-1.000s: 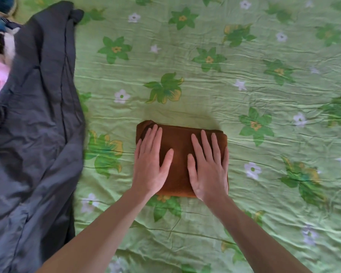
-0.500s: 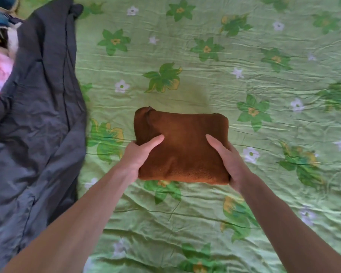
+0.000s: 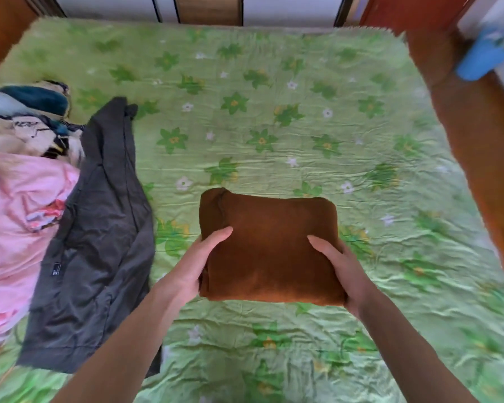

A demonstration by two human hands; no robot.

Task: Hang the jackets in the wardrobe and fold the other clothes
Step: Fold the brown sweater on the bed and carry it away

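A folded brown garment is lifted off the green flowered bed, held flat between both hands. My left hand grips its left edge, thumb on top and fingers underneath. Gripping the right edge the same way is my right hand. A dark grey jacket lies spread out on the bed's left side, apart from both hands.
A heap of unfolded clothes, pink, cream-patterned and dark teal, sits at the bed's left edge. A brown wooden bed frame runs along the right, with a blue object above it. Wardrobe panels stand beyond the bed's far edge.
Both hands went from pressing flat on the brown garment to gripping its sides and lifting it off the bed. The camera has tilted up, showing the bed's far edge.
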